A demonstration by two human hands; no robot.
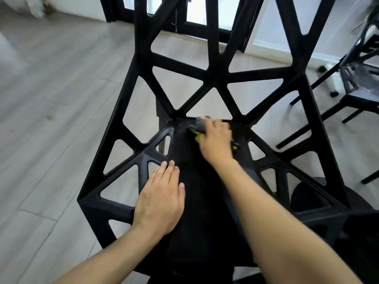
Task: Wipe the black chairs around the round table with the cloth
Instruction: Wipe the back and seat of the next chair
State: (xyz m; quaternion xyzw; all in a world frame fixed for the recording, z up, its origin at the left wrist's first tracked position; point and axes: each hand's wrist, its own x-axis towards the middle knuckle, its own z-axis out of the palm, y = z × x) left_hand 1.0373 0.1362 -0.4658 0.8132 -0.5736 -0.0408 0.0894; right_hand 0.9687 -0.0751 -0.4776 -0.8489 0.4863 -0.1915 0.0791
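right grip [215, 140] over cloth [200, 125], chair [184, 152] seat rear

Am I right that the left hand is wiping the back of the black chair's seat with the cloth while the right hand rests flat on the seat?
Not quite: the hands are swapped. In the head view the right hand holds the cloth at the back of the black chair's seat, while the left hand rests flat on the seat.

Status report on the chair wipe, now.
Right hand grips cloth at rear of black chair seat. Left hand flat on seat's left side. Nothing in the way.
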